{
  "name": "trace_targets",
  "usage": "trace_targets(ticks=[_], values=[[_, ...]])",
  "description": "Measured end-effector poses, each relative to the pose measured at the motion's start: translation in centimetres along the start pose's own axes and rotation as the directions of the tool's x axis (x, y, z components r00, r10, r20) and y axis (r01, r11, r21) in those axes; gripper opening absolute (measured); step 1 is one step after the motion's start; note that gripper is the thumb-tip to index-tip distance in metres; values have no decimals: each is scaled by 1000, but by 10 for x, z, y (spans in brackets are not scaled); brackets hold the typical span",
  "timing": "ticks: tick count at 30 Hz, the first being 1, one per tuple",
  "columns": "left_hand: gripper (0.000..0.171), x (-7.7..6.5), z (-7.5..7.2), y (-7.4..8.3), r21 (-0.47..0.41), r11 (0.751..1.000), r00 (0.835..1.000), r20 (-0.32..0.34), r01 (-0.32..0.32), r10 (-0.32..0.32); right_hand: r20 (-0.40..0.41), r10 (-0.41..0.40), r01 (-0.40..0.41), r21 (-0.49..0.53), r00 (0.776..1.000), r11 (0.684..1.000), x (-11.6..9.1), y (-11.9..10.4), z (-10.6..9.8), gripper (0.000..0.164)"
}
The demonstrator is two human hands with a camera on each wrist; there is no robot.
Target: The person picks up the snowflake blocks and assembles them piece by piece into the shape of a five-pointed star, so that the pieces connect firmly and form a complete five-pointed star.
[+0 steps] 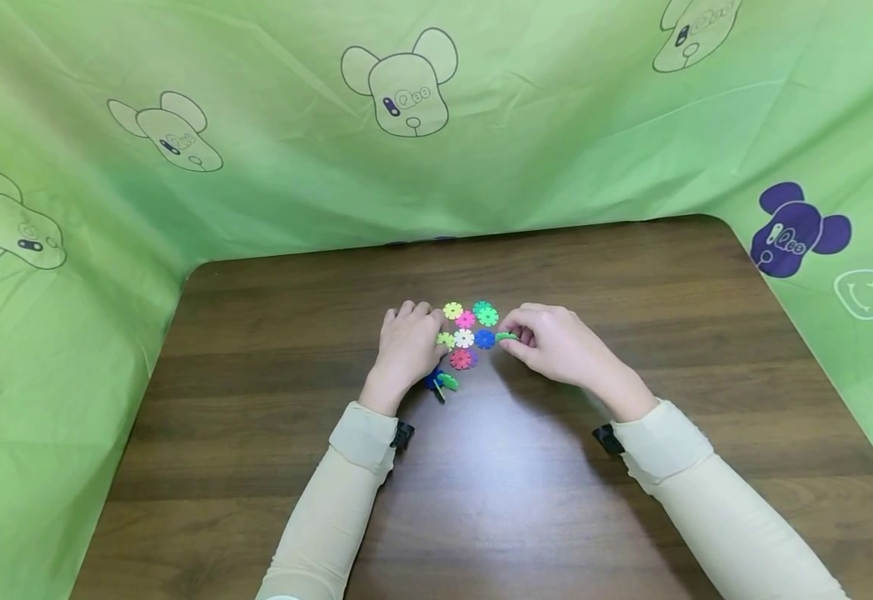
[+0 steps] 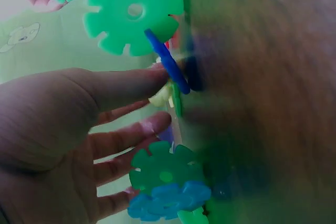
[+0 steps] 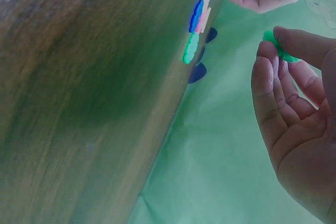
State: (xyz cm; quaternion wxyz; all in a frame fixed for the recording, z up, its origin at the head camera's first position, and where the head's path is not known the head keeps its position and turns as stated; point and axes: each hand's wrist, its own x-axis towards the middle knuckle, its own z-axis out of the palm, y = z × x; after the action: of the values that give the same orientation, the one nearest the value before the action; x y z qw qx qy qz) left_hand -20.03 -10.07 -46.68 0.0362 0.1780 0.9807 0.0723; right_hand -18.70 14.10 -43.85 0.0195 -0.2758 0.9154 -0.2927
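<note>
Two hands work over notched plastic discs on a brown wood-grain table (image 1: 631, 492). R hand (image 1: 552, 342) pinches a green disc (image 1: 506, 337) btwn thumb & fingertips; R-wrist view has it held up off the tabletop, near the blue disc (image 1: 485, 339). L hand (image 1: 409, 343) is at the group's L side, thumb & forefinger tips by a yellow-green disc (image 1: 446, 340); can't tell if they pinch it, other fingers apart. White disc (image 1: 464, 338) lies btwn yellow-green & blue. Above, in head view: yellow disc (image 1: 453, 310), pink disc (image 1: 465, 320) & two overlapping green ones. Below: red disc (image 1: 461, 359) partly over a purple one. Nearer the L wrist, a blue-and-green cluster (image 1: 447, 382) w/ tilted pcs; joints too small to make out. Pale sleeves (image 1: 361, 435), black wrist straps (image 1: 403, 435); bkgd is green cloth (image 1: 556, 158) w/ cartoon mouse-eared heads (image 1: 410, 92).
</note>
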Motion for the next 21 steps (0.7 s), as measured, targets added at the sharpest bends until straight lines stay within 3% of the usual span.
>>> trace_targets(ticks=[6,9,11,15,17,21], values=[[10,-2,-6,-2,-164,986,1000,-19,-16,13,-22,-14,14,4,1000,1000,0,-2,-1,7],[12,-3,-10,-3,-340,940,1000,-26,-15,7,-41,-26,26,8,999,1000,0,-2,0,7],[14,-3,-14,-3,-480,877,1000,-28,-21,9,-65,-38,39,14,997,999,0,-3,0,7],[15,-4,-21,-3,-715,697,999,-29,-53,45,-129,-72,77,36,989,996,-1,-4,1,9],[15,-4,-23,-3,-788,612,997,-31,-64,65,-160,-92,101,52,983,994,-1,-5,1,10],[15,-4,-24,-1,-883,467,998,-22,-48,61,-212,-137,155,73,968,985,-2,-6,3,12]])
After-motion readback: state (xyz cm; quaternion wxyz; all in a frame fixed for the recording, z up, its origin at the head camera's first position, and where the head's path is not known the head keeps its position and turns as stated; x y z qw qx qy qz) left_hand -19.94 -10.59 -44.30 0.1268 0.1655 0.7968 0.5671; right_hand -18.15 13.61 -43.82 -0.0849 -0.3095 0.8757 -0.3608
